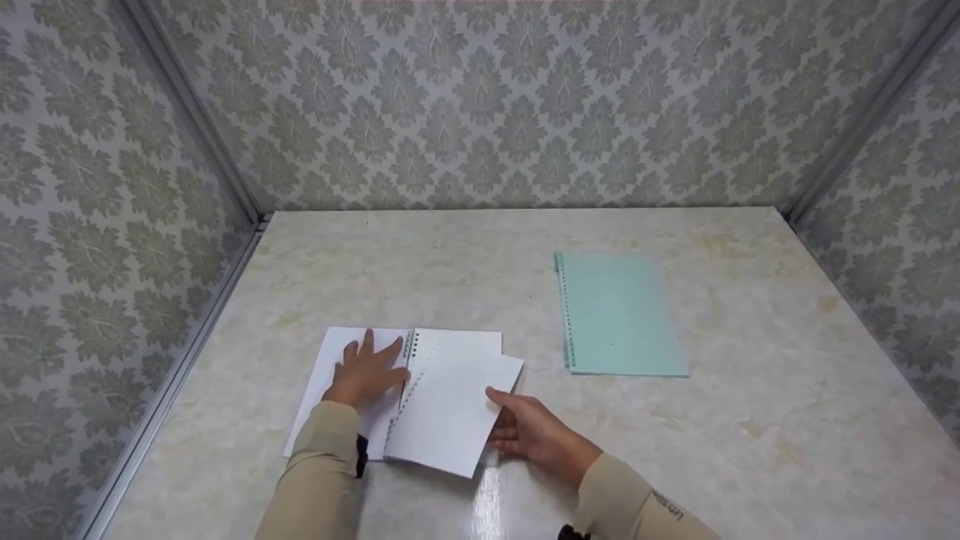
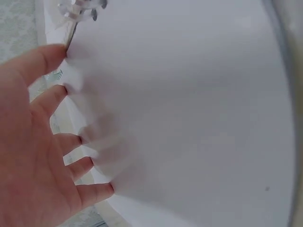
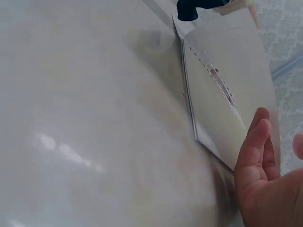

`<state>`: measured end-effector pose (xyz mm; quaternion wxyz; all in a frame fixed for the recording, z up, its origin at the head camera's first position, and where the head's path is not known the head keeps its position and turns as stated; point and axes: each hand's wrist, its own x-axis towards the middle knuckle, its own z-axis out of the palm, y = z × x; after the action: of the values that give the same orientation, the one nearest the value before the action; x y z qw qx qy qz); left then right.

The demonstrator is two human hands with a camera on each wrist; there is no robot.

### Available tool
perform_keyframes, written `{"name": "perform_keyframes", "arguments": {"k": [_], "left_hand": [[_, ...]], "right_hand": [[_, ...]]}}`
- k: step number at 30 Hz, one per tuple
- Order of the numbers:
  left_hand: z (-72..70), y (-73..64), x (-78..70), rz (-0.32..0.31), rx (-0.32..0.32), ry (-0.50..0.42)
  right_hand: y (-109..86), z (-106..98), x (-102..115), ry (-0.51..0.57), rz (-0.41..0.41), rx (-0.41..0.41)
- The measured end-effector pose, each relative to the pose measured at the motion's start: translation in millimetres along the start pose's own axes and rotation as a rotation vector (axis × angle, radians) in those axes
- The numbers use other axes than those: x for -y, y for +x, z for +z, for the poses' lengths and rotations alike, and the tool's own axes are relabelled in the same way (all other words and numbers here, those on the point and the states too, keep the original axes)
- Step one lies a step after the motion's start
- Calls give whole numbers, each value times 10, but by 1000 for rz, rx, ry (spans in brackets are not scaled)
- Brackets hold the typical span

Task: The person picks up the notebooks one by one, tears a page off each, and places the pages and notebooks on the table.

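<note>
A binder notebook [image 1: 457, 341] lies open on the table, its rings [image 1: 409, 346] running between the two sides. My left hand [image 1: 367, 379] rests with spread fingers on the left page [image 1: 319, 367]; in the left wrist view the fingertips touch the white paper [image 2: 189, 118]. With the thumb on top and fingers beneath, my right hand [image 1: 536, 431] pinches the right edge of a white sheet of paper [image 1: 450, 412]. The sheet sits askew over the right side, its punched edge near the rings. From the right wrist, the sheet [image 3: 222, 61] appears raised above the notebook's pages.
To the right, a closed mint-green notebook [image 1: 622, 315] with a ringed left edge lies on the marbled table [image 1: 750, 420]. Patterned walls [image 1: 480, 97] enclose the table at the back and both sides.
</note>
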<state>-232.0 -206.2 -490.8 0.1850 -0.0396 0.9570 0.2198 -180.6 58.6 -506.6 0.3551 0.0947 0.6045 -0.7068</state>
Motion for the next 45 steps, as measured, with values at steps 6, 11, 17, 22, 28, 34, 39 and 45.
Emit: {"name": "perform_keyframes", "arguments": {"k": [6, 11, 17, 22, 28, 34, 39, 45], "left_hand": [[-4, 1, -38, 3, 8, 10], [-13, -7, -40, 4, 0, -2], [1, 3, -11, 4, -5, 18], [21, 9, 14, -8, -25, -7], [30, 0, 8, -19, -40, -28], [21, -4, -2, 0, -50, -5], [8, -5, -19, 3, -39, 12], [14, 4, -7, -14, -26, -8]], "right_hand": [[-147, 99, -147, -108, 19, 21], [-242, 128, -207, -275, -51, 6], [-336, 135, -294, -309, -107, 47], [-411, 103, -354, -282, -118, 54], [-494, 22, -386, -285, -83, 54], [-587, -98, -364, -320, -102, 56], [-630, -225, -336, -366, -109, 3], [-617, -345, -334, -461, -162, -113]]}}
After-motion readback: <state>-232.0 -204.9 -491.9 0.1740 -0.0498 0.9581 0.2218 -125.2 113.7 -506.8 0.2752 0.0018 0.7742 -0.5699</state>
